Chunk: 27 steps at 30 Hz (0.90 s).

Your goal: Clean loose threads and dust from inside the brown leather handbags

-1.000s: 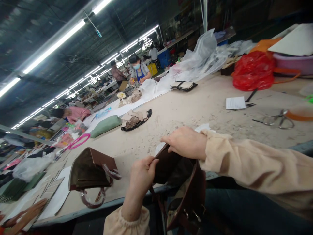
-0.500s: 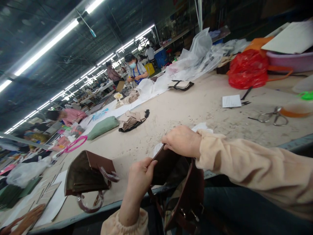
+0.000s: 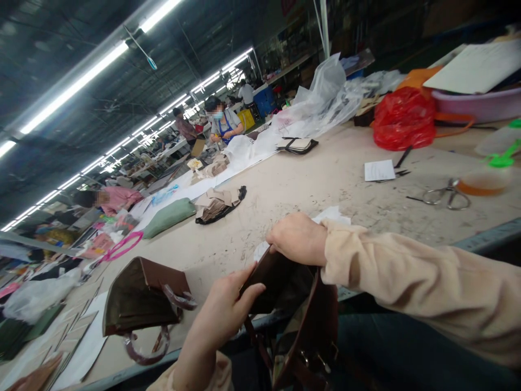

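Observation:
A brown handbag (image 3: 321, 320) with a dark lining and metal buckles hangs open at the table's front edge. My right hand (image 3: 299, 239) is closed over its upper rim, the fingers curled down inside. My left hand (image 3: 228, 304) holds the bag's left rim, the thumb on the inner side and the fingers behind the panel, partly hidden. Left of my hands, a second brown handbag (image 3: 144, 296) lies tilted on the table, its handles wrapped in clear film. A piece of white paper (image 3: 331, 215) lies just behind my right hand.
Scissors (image 3: 443, 196), a white card (image 3: 379, 170), a bottle with a green cap (image 3: 488, 174) and a red plastic bag (image 3: 402, 119) lie on the right. A green pouch (image 3: 170, 217) lies at the back left. Another person's hand (image 3: 38, 374) is at the lower left.
My left hand has shifted slightly left along the rim, its thumb now stretched further over the inside. My right hand keeps its grip. The view has turned a little.

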### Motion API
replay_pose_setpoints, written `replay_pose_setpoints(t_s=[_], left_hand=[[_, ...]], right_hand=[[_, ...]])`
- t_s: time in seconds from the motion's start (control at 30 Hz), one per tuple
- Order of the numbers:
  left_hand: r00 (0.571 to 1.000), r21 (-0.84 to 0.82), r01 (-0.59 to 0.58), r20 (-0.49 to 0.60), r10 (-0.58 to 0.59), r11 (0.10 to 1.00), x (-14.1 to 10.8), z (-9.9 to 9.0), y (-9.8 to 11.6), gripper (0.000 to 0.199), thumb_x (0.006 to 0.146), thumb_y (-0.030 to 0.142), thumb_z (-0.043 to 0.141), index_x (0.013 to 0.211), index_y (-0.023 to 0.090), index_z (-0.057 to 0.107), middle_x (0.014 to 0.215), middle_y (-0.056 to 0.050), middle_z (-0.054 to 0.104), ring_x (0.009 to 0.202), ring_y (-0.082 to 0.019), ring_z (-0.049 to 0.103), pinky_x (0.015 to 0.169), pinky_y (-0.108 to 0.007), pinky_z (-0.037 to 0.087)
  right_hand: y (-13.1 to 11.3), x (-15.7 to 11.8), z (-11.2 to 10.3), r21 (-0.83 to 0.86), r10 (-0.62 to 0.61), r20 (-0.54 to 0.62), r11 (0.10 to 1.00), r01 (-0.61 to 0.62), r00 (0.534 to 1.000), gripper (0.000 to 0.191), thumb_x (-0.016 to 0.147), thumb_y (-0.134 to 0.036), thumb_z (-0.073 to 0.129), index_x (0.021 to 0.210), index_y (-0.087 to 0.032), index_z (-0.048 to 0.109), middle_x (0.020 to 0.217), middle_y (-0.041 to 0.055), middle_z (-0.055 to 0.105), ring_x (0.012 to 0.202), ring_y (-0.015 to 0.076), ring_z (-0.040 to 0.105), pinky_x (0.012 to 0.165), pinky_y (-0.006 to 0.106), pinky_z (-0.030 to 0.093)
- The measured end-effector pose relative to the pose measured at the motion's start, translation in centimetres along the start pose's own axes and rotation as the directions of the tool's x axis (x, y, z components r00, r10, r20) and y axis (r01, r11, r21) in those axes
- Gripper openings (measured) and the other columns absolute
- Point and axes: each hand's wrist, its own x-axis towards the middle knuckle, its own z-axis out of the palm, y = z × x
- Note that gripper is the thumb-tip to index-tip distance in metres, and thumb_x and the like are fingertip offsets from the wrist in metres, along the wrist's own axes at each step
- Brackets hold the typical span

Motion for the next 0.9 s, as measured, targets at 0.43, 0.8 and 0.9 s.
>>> replay_pose_setpoints(t_s=[0.43,0.8,0.9], left_hand=[[0.976,0.301,0.086,-0.219,-0.019,0.950,4.8,1.6,0.6,0.031,0.086,0.029,0.047,0.062,0.018,0.062,0.055,-0.001,0.056,0.053,-0.013,0.046,0.055,-0.025,0.026],[0.977,0.237,0.109,-0.207,-0.060,0.965,4.4,1.9,1.0,0.032,0.086,0.033,0.047,0.059,0.017,0.054,0.053,0.001,0.049,0.054,-0.011,0.043,0.056,-0.025,0.023],[0.978,0.226,0.118,-0.195,-0.074,0.967,4.5,1.9,1.2,0.031,0.085,0.031,0.047,0.058,0.017,0.052,0.053,0.002,0.048,0.054,-0.011,0.043,0.056,-0.025,0.022]], right_hand=[[1.0,-1.1,-0.8,-0.014,-0.047,-0.053,0.999,0.047,0.997,0.023,0.081,-0.035,0.056,0.094,-0.020,0.068,0.084,0.0086,0.070,0.081,0.0248,0.065,0.064,0.031,0.046],[0.9,-1.1,-0.1,-0.070,0.050,-0.087,0.996,-0.056,0.995,0.021,0.086,-0.026,0.051,0.083,-0.017,0.070,0.086,0.0088,0.070,0.082,0.0262,0.065,0.064,0.033,0.048],[0.9,-1.1,0.1,-0.066,0.063,-0.093,0.995,-0.069,0.994,0.021,0.087,-0.027,0.052,0.084,-0.017,0.069,0.087,0.0088,0.070,0.082,0.0263,0.065,0.065,0.033,0.049]])
